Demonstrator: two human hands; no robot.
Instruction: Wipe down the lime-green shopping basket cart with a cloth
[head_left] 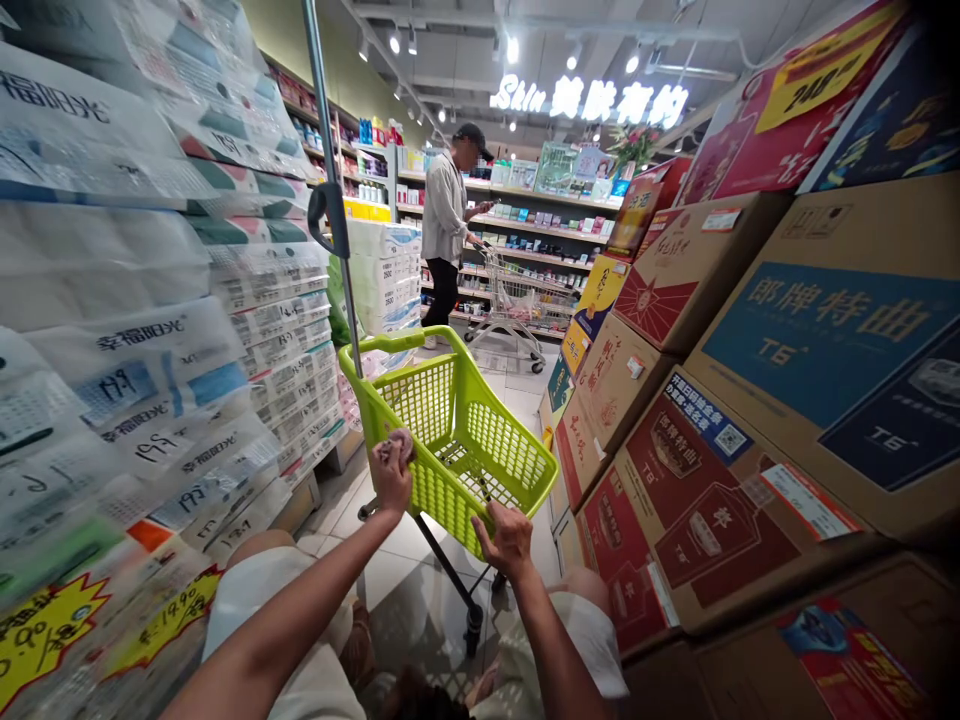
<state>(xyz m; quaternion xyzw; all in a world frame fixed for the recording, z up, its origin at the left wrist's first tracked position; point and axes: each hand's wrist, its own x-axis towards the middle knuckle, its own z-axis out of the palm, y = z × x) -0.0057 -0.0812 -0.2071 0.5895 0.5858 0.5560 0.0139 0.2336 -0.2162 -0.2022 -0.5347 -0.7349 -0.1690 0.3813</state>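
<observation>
In front of my knees stands a lime-green plastic shopping cart (495,430) on dark metal legs with casters. Its latticed basket has only its own slatted floor showing inside. My left hand (391,485) is closed around a crumpled greyish-pink cloth (399,447), pressed to the near left side of the basket. Fingers of my right hand (508,540) wrap over the basket's near rim at the right. A metal pole (330,130) with a dark grey hook rises from the cart's left corner.
Packs of tissue paper (165,370) are piled high on the left. Stacked cardboard boxes (750,400) wall in the right side. Further up the tiled aisle a person (448,210) in a cap holds a phone beside a wire shopping cart (517,290), before stocked shelves (555,195).
</observation>
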